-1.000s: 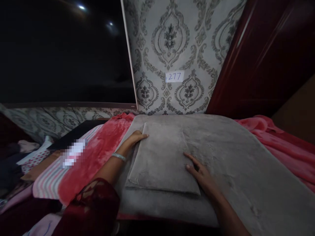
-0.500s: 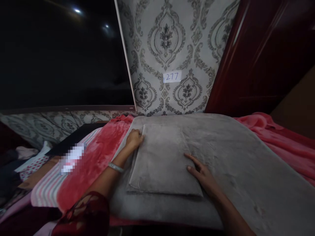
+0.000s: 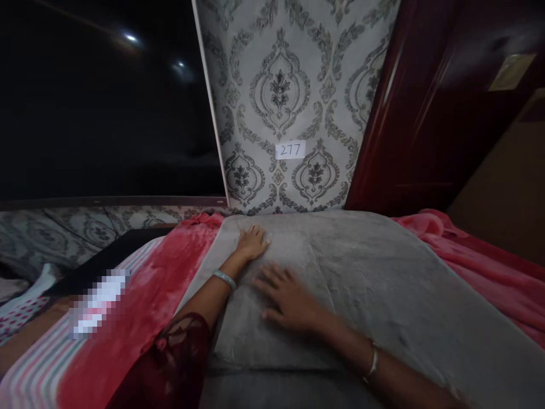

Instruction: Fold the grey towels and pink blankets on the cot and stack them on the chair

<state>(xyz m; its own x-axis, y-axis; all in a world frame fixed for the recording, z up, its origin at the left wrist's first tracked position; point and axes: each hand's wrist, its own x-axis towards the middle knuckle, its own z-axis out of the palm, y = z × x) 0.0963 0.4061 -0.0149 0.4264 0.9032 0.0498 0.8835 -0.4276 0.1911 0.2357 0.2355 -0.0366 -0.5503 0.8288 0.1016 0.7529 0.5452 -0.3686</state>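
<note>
A folded grey plush cloth (image 3: 306, 267) lies on top of a larger grey plush blanket (image 3: 383, 284) spread over the bed. My left hand (image 3: 252, 243) rests flat on the folded cloth's far left corner, fingers apart, a bangle on the wrist. My right hand (image 3: 289, 298) lies palm down on the middle of the folded cloth, fingers spread, holding nothing.
A red-pink blanket (image 3: 140, 307) lies left of the grey one and shows again at the right (image 3: 481, 255). A striped cloth (image 3: 38, 369) is at the far left. Patterned wallpaper with a "277" label (image 3: 290, 150) stands behind, a dark red wardrobe (image 3: 426, 113) to the right.
My right hand slid left from the folded cloth's right edge onto its middle. My left hand moved from the cloth's left edge onto its top corner. The view tilted down a little.
</note>
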